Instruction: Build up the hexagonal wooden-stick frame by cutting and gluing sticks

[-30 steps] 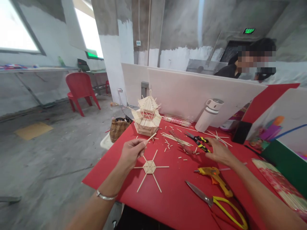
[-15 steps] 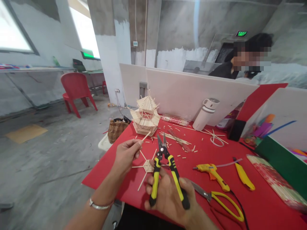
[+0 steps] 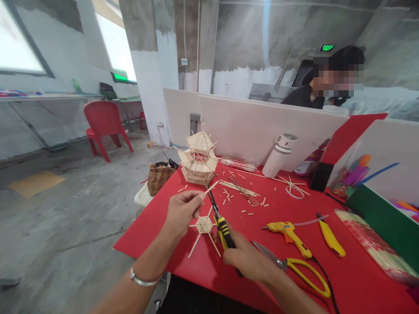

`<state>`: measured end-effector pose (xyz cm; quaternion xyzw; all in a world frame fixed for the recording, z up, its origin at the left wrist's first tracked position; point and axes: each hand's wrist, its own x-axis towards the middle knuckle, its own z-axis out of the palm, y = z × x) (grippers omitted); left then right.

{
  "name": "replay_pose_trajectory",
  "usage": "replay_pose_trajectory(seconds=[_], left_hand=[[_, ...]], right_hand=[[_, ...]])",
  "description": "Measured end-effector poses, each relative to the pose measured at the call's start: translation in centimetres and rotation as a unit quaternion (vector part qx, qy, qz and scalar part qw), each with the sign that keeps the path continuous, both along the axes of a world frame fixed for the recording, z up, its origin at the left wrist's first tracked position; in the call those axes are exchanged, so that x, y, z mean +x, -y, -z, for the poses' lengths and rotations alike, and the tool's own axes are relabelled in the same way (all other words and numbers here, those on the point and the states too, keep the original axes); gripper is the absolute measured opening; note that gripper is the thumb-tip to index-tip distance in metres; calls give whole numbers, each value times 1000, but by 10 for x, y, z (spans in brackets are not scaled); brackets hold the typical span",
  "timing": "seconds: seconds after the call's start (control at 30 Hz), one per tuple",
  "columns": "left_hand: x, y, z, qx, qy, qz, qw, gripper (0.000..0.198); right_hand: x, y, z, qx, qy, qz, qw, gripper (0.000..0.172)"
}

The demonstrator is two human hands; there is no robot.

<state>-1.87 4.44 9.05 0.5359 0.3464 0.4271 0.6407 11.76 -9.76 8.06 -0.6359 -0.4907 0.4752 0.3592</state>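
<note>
My left hand (image 3: 185, 211), with a silver bracelet at its wrist, pinches a short wooden stick (image 3: 211, 188) that points up and to the right. Wrapped around the yellow-and-black handles of the pruning shears (image 3: 224, 230) is my right hand (image 3: 244, 253). The blades are at the stick, seen edge-on, so I cannot tell whether they touch it. Below the hands, a six-spoked stick frame (image 3: 204, 225) with a woven hexagonal middle lies on the red table (image 3: 157, 244). Behind them stands a pagoda model (image 3: 198, 163) built from sticks.
Loose sticks (image 3: 237, 188) and cut bits lie mid-table. On the right are a glue gun (image 3: 288, 233), a utility knife (image 3: 331, 237), scissors (image 3: 294, 266) and a pack of sticks (image 3: 373, 244). A white bottle (image 3: 279, 155) stands by the partition (image 3: 242, 126). Beyond it is a person (image 3: 327, 83).
My right hand has turned the shears over and closed around the handles, bringing the blades to the stick. My left hand has moved slightly right with the stick.
</note>
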Motion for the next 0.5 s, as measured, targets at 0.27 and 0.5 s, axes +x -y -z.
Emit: replay_pose_trajectory(seconds=[0.27,0.5], left_hand=[[0,-8,5,8,-11,-14,1000,29],[4,-3,4,37,-58,-10,998,25]], right_hand=[[6,8,0,19,38,-34,998,83],[7,1,-7,16,68,-16,997,73]])
